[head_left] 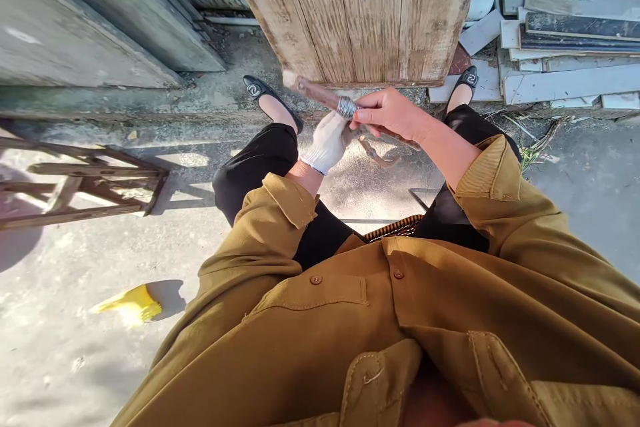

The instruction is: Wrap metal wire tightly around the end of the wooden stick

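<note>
My left hand (329, 140), in a white knitted glove, is closed around a brown wooden stick (317, 92) just below its wire winding. Silvery wire (347, 107) is coiled tightly round the stick in several turns. My bare right hand (393, 112) has its thumb and fingers pinched at the right side of that coil. The stick's upper left end points away from me and looks blurred. Beneath my hands a crooked piece of branch (379, 153) shows; whether it lies on the ground or joins the held stick, I cannot tell.
In front stands a worn plank board (370, 20). Stacked boards (570, 87) lie at the right, beside a tuft of dry grass (543, 147). A wooden frame (95, 180) is at the left, with a yellow object (133, 303) on the concrete nearer me. Grey panels (100, 20) lean at the upper left.
</note>
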`<act>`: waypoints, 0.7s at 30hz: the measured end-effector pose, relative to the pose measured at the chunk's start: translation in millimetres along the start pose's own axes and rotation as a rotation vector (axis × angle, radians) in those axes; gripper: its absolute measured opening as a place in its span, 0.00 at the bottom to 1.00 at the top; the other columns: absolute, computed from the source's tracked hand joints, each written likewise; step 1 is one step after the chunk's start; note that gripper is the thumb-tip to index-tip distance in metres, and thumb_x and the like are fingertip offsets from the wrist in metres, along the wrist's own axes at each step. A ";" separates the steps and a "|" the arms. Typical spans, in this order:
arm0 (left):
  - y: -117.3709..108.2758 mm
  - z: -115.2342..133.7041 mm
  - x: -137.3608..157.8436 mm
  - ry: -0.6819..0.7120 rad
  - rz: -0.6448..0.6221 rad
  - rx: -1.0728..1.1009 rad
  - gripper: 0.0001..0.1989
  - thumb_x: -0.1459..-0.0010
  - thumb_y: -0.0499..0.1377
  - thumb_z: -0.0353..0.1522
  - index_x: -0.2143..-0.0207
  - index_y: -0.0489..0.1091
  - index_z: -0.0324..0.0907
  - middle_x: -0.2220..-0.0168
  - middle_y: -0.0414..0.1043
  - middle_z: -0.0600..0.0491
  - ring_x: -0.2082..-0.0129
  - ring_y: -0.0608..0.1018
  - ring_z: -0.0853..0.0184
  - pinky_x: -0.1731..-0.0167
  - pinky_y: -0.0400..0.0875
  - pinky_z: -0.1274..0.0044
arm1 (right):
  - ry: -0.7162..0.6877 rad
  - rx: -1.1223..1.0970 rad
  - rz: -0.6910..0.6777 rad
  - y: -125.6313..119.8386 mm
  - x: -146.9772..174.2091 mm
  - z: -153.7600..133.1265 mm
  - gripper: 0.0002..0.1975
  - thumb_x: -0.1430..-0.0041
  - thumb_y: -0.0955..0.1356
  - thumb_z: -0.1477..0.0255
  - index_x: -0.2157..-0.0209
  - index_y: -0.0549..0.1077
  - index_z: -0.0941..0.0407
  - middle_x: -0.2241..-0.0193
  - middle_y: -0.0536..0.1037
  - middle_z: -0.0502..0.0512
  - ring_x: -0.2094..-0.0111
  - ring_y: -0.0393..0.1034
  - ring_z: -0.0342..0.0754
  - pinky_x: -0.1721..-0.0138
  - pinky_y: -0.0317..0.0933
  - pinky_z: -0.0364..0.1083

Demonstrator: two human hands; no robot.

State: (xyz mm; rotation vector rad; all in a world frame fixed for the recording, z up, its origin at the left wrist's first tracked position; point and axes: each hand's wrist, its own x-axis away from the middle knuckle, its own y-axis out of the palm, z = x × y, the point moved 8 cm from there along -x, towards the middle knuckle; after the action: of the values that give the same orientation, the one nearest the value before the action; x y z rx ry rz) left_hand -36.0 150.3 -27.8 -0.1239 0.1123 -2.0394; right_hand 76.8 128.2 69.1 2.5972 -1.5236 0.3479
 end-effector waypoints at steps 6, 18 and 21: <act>4.4 24.1 16.9 -0.039 -0.007 0.245 0.14 0.28 0.67 0.44 0.59 0.77 0.42 0.77 0.69 0.57 0.78 0.72 0.69 0.71 0.72 0.77 | 0.152 0.082 0.294 -47.9 5.8 -5.0 0.15 0.23 0.73 0.64 0.66 0.76 0.55 0.70 0.81 0.53 0.76 0.60 0.43 0.71 0.60 0.45; 11.3 50.7 29.0 -0.138 -0.347 -0.100 0.03 0.43 0.67 0.28 0.70 0.83 0.41 0.71 0.80 0.54 0.70 0.78 0.67 0.66 0.71 0.77 | 0.555 0.965 -0.630 -11.0 32.3 36.8 0.17 0.31 0.76 0.74 0.77 0.78 0.57 0.80 0.75 0.51 0.74 0.69 0.45 0.64 0.60 0.46; 14.8 49.9 29.2 -0.148 -0.316 0.089 0.04 0.44 0.72 0.29 0.70 0.81 0.39 0.69 0.81 0.52 0.70 0.79 0.66 0.65 0.73 0.75 | 0.329 0.617 -0.723 7.3 44.8 11.3 0.12 0.34 0.76 0.73 0.73 0.80 0.56 0.78 0.75 0.48 0.75 0.67 0.43 0.67 0.59 0.45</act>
State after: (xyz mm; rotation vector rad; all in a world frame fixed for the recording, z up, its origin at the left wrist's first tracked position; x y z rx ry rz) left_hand -29.4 116.2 20.8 -0.2492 -0.0963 -2.3374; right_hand 93.1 84.4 69.2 3.0656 -0.3354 1.2128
